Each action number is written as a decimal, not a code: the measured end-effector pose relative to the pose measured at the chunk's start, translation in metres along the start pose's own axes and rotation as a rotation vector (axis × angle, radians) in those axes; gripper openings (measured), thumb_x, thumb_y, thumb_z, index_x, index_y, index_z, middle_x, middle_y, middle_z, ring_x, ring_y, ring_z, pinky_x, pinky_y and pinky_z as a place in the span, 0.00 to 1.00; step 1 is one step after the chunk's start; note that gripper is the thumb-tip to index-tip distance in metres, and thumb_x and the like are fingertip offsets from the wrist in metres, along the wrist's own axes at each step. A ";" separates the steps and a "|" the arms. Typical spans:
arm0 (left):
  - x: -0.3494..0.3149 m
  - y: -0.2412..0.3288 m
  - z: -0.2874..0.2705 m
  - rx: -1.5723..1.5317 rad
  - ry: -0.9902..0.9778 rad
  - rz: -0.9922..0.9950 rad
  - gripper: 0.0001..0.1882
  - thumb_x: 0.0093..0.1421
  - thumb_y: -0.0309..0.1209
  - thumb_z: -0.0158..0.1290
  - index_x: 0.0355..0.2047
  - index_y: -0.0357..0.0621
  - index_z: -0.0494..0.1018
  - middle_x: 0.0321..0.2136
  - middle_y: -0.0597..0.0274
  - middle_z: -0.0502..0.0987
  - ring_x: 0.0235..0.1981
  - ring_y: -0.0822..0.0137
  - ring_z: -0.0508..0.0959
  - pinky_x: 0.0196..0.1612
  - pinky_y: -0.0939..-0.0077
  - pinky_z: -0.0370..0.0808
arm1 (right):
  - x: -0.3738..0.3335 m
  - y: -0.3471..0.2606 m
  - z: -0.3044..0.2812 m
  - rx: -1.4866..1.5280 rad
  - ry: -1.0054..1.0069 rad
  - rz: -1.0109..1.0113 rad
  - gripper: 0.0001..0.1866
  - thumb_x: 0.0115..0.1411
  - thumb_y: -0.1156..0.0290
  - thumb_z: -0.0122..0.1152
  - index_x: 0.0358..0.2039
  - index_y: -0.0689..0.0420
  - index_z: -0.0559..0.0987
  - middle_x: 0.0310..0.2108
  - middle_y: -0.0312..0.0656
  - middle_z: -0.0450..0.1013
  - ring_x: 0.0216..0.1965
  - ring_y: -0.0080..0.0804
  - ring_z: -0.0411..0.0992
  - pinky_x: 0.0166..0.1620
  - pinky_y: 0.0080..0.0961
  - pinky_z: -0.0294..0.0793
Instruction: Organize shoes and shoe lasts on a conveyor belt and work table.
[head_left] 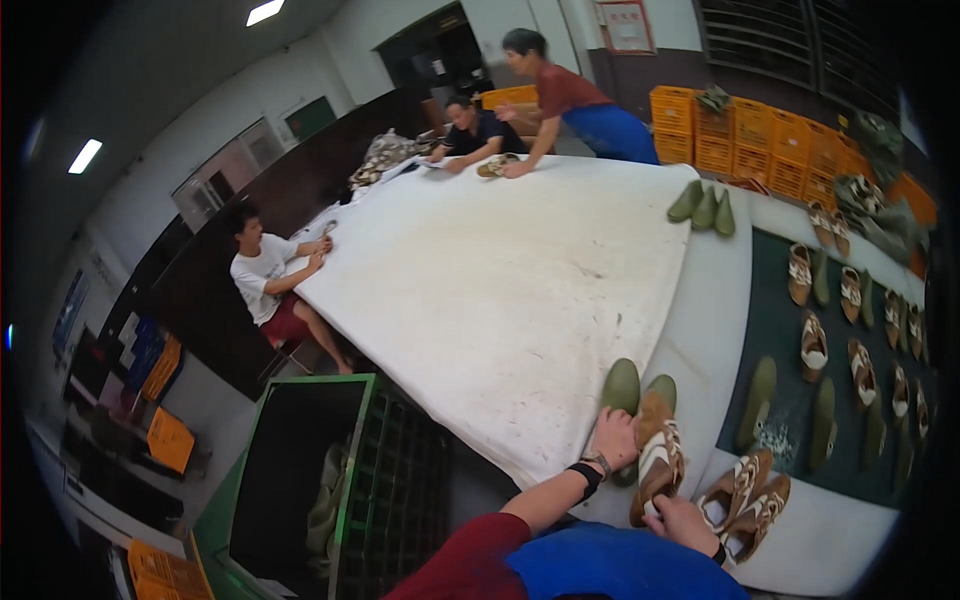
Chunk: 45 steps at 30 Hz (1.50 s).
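Observation:
A brown and white shoe [660, 458] rests at the table's near edge, its toe pointing away from me. My right hand [682, 524] is closed on its heel end, thumb at the opening. Left of the shoe, my left hand [614, 438] curls over a green shoe last [621, 384], fingers against the shoe's side; their tips are partly hidden. Another green last [661, 387] shows just past the shoe's toe. To the right of my right hand, a similar shoe [735, 488] and one more [757, 518] sit side by side.
A white-covered table [480, 270] stretches ahead. Shoes and lasts fill a dark green board [790, 390] on the right. Three lasts [704, 208] stand far right. A green-framed bin [300, 470] is at my left. Three people sit or stand around the far sides. Orange crates [755, 130] line the wall.

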<state>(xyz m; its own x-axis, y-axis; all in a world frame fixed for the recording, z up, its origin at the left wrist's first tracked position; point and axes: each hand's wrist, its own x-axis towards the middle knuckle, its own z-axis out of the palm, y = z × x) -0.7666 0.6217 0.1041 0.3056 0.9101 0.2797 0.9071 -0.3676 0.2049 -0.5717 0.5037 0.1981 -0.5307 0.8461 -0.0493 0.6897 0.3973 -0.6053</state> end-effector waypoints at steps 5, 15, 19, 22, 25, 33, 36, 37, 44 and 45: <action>-0.004 0.001 -0.012 0.008 -0.062 -0.054 0.14 0.52 0.36 0.46 0.36 0.42 0.71 0.31 0.56 0.74 0.43 0.59 0.70 0.56 0.55 0.55 | 0.006 0.001 -0.014 0.000 -0.069 -0.010 0.13 0.49 0.63 0.61 0.29 0.58 0.71 0.22 0.49 0.69 0.28 0.51 0.69 0.31 0.42 0.68; -0.002 0.005 -0.014 -0.037 -0.073 -0.013 0.21 0.48 0.42 0.50 0.40 0.44 0.71 0.38 0.54 0.73 0.46 0.58 0.67 0.57 0.56 0.54 | 0.002 0.014 -0.004 -0.080 0.089 -0.103 0.10 0.45 0.66 0.63 0.26 0.57 0.75 0.25 0.47 0.72 0.33 0.47 0.69 0.35 0.38 0.69; -0.007 -0.005 0.001 -0.061 -0.007 -0.003 0.21 0.49 0.41 0.49 0.42 0.44 0.70 0.41 0.55 0.72 0.48 0.58 0.66 0.58 0.56 0.52 | 0.000 -0.002 -0.015 -0.035 -0.176 -0.053 0.10 0.45 0.66 0.63 0.26 0.58 0.75 0.25 0.48 0.72 0.33 0.49 0.69 0.37 0.40 0.70; -0.006 -0.003 -0.006 -0.134 -0.023 -0.019 0.22 0.48 0.40 0.48 0.43 0.45 0.70 0.41 0.57 0.72 0.48 0.58 0.65 0.59 0.55 0.51 | 0.003 0.003 -0.011 -0.080 -0.206 -0.034 0.11 0.46 0.65 0.62 0.27 0.58 0.75 0.26 0.48 0.73 0.34 0.49 0.69 0.37 0.40 0.70; -0.007 -0.002 -0.011 -0.077 -0.066 -0.024 0.22 0.48 0.40 0.49 0.43 0.44 0.70 0.41 0.57 0.72 0.49 0.58 0.65 0.59 0.56 0.51 | 0.002 0.004 -0.006 -0.048 -0.165 -0.075 0.11 0.47 0.65 0.61 0.28 0.59 0.75 0.26 0.48 0.73 0.34 0.49 0.70 0.37 0.40 0.70; 0.002 0.003 -0.004 -0.096 -0.114 0.011 0.22 0.47 0.38 0.49 0.43 0.44 0.70 0.42 0.57 0.72 0.50 0.57 0.65 0.59 0.55 0.50 | -0.001 0.021 0.001 -0.092 -0.192 -0.046 0.11 0.48 0.65 0.60 0.29 0.57 0.75 0.25 0.48 0.73 0.33 0.48 0.70 0.36 0.39 0.71; -0.007 -0.015 0.011 -0.033 -0.127 0.015 0.23 0.47 0.41 0.51 0.44 0.48 0.71 0.41 0.58 0.73 0.50 0.57 0.65 0.59 0.55 0.49 | 0.004 0.017 0.003 -0.096 -0.198 -0.016 0.10 0.49 0.65 0.59 0.30 0.56 0.75 0.25 0.46 0.73 0.33 0.46 0.71 0.36 0.39 0.71; -0.009 -0.021 0.008 -0.074 -0.097 0.014 0.23 0.47 0.42 0.51 0.44 0.50 0.72 0.41 0.58 0.73 0.50 0.57 0.65 0.59 0.54 0.49 | 0.008 0.017 0.003 -0.087 -0.229 -0.048 0.11 0.50 0.65 0.58 0.31 0.56 0.74 0.26 0.46 0.73 0.34 0.46 0.71 0.36 0.39 0.72; -0.006 -0.016 0.012 -0.114 -0.032 0.003 0.22 0.44 0.44 0.53 0.40 0.49 0.74 0.39 0.58 0.74 0.48 0.56 0.65 0.59 0.57 0.50 | 0.002 0.027 0.011 -0.055 -0.201 -0.055 0.12 0.52 0.64 0.57 0.33 0.57 0.73 0.27 0.46 0.73 0.34 0.47 0.71 0.38 0.40 0.71; -0.006 -0.015 0.011 -0.097 -0.016 0.001 0.23 0.44 0.45 0.54 0.40 0.49 0.74 0.39 0.58 0.74 0.48 0.56 0.65 0.59 0.57 0.50 | 0.001 0.027 0.011 -0.053 -0.197 -0.047 0.12 0.52 0.64 0.57 0.33 0.57 0.73 0.27 0.46 0.73 0.34 0.47 0.71 0.38 0.40 0.71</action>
<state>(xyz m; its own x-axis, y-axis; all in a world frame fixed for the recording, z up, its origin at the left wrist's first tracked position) -0.7791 0.6241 0.0889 0.3117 0.9123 0.2655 0.8748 -0.3846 0.2945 -0.5586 0.5112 0.1727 -0.6453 0.7425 -0.1796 0.6842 0.4572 -0.5682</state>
